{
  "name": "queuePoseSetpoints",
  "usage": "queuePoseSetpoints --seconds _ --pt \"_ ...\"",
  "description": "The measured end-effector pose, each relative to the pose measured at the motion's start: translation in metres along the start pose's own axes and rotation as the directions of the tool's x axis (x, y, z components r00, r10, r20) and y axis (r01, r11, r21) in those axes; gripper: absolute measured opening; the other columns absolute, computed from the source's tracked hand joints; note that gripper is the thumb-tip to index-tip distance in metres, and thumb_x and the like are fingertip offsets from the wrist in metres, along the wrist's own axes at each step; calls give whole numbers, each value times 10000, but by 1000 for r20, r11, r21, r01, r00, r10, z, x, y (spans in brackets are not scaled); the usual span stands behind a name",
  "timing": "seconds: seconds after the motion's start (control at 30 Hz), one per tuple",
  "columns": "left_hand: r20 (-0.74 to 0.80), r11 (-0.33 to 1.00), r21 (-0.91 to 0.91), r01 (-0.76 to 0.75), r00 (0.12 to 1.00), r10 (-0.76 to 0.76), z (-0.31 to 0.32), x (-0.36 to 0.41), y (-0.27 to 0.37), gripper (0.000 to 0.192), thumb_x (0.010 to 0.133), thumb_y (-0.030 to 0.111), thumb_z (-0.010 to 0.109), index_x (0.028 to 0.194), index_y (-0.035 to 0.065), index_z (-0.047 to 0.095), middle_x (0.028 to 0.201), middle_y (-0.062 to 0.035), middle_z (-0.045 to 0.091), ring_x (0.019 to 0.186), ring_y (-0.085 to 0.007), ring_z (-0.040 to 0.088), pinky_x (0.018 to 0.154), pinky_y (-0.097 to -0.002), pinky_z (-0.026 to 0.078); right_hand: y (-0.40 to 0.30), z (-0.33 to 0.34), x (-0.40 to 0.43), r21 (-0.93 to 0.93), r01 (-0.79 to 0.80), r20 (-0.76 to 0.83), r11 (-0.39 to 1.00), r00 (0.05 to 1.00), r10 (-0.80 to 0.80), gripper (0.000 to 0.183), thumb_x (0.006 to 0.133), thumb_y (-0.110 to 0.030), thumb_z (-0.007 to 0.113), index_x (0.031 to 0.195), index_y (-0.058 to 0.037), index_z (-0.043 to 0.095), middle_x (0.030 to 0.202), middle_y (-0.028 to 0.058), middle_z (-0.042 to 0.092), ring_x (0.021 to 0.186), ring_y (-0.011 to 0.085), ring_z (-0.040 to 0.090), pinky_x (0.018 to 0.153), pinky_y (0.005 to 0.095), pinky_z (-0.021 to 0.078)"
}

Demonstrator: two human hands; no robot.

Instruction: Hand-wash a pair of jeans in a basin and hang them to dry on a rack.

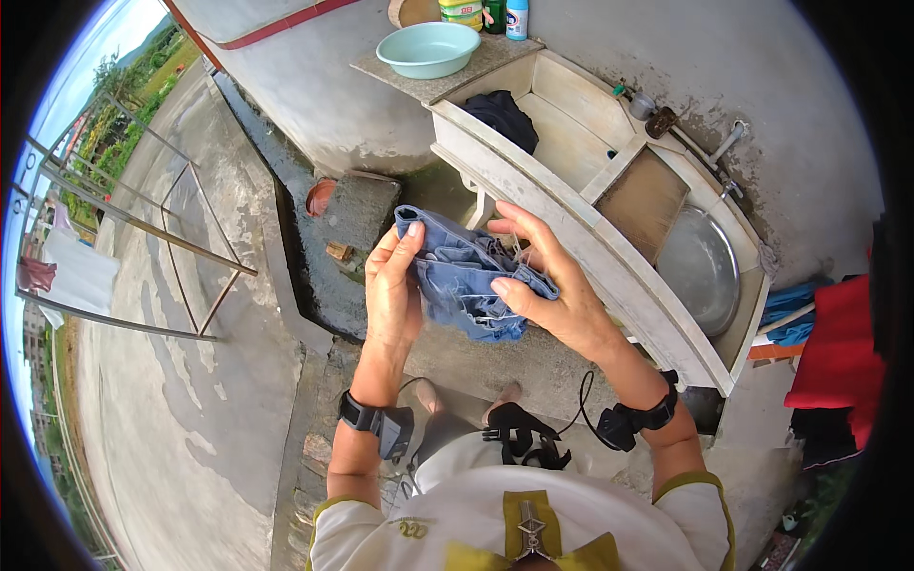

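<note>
A pair of blue denim shorts with frayed hems (468, 275) is stretched between my two hands, over the concrete ground in front of the wash sink. My left hand (395, 282) pinches one end of the waistband, thumb on top. My right hand (546, 278) grips the other end between thumb and fingers, with loose threads by its fingertips. The fabric between the hands is bunched. A dark cloth (502, 120) lies in the left basin of the stone sink (578, 135). The fingers beneath the denim are partly hidden.
A ribbed washboard slab (643, 203) and a round metal basin (697, 271) occupy the sink's right side. A light green plastic basin (428, 50) stands on the ledge beside bottles. Left of me run a wet drainage channel (335, 285) and a metal drying frame (150, 221). Red cloth (839, 342) hangs at right.
</note>
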State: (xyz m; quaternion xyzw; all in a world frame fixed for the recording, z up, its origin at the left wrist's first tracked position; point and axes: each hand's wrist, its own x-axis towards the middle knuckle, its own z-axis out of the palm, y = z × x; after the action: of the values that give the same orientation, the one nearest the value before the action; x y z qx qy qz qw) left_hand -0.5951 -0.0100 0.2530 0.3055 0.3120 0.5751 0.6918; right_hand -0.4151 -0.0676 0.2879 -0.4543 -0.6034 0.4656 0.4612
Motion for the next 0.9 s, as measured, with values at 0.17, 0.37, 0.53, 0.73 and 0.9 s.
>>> queuePoseSetpoints --seconds 0.17,0.37,0.53,0.73,0.9 --pt "28 986 81 -142 990 140 -12 16 58 106 878 156 590 866 59 630 765 13 631 587 -41 548 529 -174 446 2 7 16 122 -62 123 991 991 47 624 789 -199 618 1339 -40 370 1324 127 417 1227 228 377 1037 353 261" --pt "-32 905 252 -344 931 363 -46 34 121 159 861 159 622 716 95 614 597 104 492 451 32 283 407 -137 220 9 42 39 123 -236 264 964 944 198 572 776 -128 585 1313 -32 413 1277 110 455 1143 185 444 949 296 355" --pt "-56 833 306 -461 865 499 -53 27 167 135 849 186 641 769 77 640 599 104 494 436 34 301 387 -149 212 5 66 62 176 -381 432 908 859 276 588 799 -225 619 1322 -62 407 1243 106 490 1032 173 525 865 278 439" --pt "-47 754 339 -562 791 610 -71 8 201 127 848 188 645 784 77 644 596 106 493 417 30 301 379 -152 203 -34 70 69 -934 -53 113 354 894 433 712 735 -518 664 1214 -10 520 1345 233 382 1161 363 464 973 369 372" --pt "53 795 402 -454 878 475 -66 -6 173 127 855 154 632 763 70 606 557 101 458 447 30 308 394 -166 196 -30 128 76 -341 32 332 939 939 88 794 747 -500 671 1297 -8 378 1259 241 445 1130 320 497 925 392 418"
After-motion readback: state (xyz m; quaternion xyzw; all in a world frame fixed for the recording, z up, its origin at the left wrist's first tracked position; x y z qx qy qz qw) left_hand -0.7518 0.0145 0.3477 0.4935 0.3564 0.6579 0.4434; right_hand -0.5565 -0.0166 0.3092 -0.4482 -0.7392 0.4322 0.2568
